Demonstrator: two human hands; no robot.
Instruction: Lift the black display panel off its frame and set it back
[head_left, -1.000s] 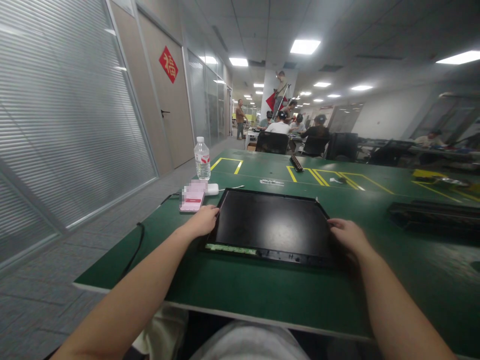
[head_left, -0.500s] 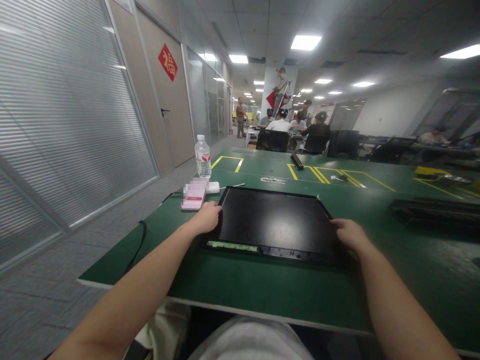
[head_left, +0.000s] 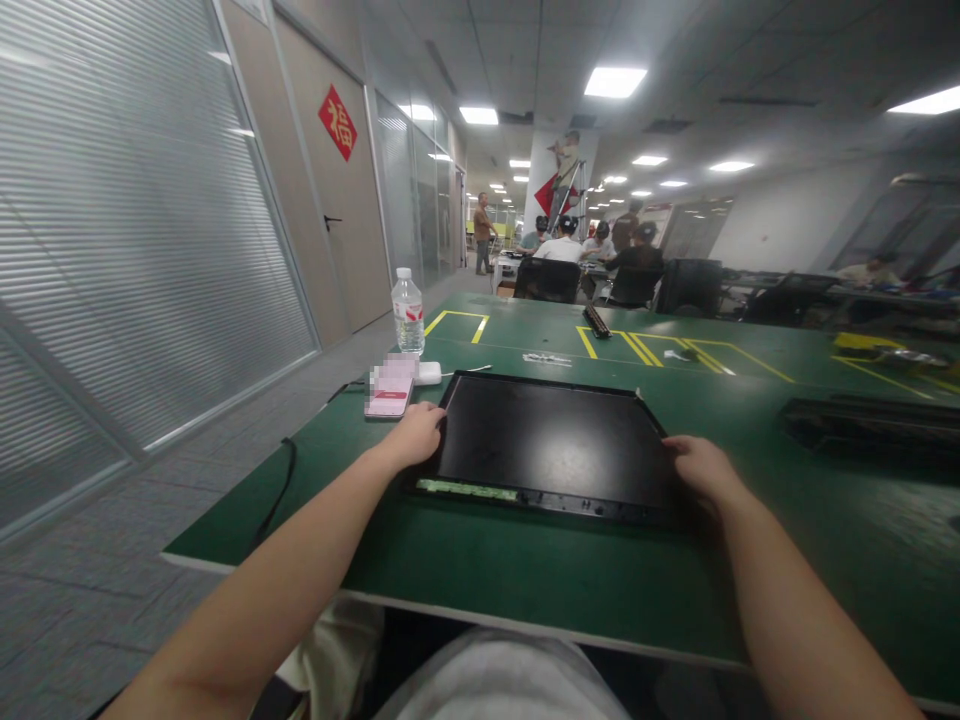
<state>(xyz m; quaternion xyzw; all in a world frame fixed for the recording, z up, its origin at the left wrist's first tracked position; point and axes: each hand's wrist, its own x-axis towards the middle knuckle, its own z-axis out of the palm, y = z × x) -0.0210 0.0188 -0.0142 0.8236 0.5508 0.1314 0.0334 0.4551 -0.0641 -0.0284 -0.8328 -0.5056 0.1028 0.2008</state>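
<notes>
A black flat display panel (head_left: 555, 430) lies face up over the green table (head_left: 480, 560), its near edge towards me. Along that near edge runs a green circuit strip (head_left: 466, 490). My left hand (head_left: 418, 434) grips the panel's left side, thumb on the top of the frame. On the opposite side my right hand (head_left: 703, 470) is closed on the right edge, with its fingers partly hidden beneath. Whether the panel rests fully on the table or is slightly raised, I cannot tell.
Left of the panel are a phone (head_left: 388, 396), a white charger (head_left: 428, 374) and a water bottle (head_left: 408, 312). A dark slotted bar (head_left: 596, 321) lies farther back. Long black parts (head_left: 870, 428) sit at the right. People sit beyond the table; one person stands on a ladder (head_left: 577, 190).
Both hands keep their hold on the display panel, which has hardly moved. The whole view has shifted very slightly.
</notes>
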